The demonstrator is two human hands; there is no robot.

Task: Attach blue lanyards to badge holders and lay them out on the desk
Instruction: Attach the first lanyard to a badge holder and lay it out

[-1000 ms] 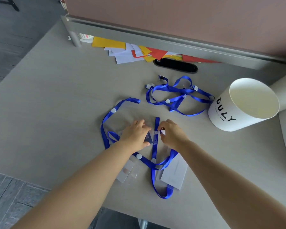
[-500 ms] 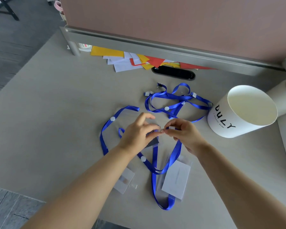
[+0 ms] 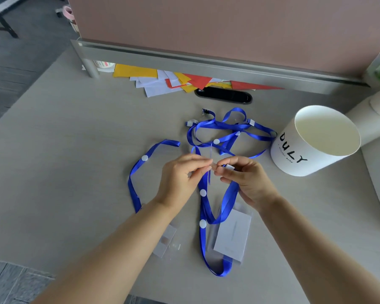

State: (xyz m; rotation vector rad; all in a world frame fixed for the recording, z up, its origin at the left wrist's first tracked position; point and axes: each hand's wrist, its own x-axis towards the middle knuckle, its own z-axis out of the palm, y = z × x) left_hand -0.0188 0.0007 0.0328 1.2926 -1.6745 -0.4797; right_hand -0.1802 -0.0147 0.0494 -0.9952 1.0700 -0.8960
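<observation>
Both hands are raised a little above the desk, fingertips meeting. My left hand [image 3: 180,178] pinches a clear badge holder [image 3: 209,165], seen almost edge-on. My right hand [image 3: 244,178] pinches the white clip end [image 3: 229,167] of a blue lanyard [image 3: 226,205] whose loop hangs down to the desk. A second blue lanyard [image 3: 138,170] curves left of my left wrist. A tangle of more blue lanyards [image 3: 226,128] lies further back. A badge holder with a white card [image 3: 233,235] and a clear holder [image 3: 166,242] lie near the front edge.
A white cylindrical tub marked DULY [image 3: 312,143] lies tilted at the right. Coloured and white papers [image 3: 169,81] sit under the partition [image 3: 206,25] at the back, beside a black cable slot [image 3: 223,95]. The desk's front edge [image 3: 31,263] is near my forearms.
Both hands have lifted off the desk with the lanyard end and the clear holder and brought their fingertips together. The lanyard loop now hangs from my right hand.
</observation>
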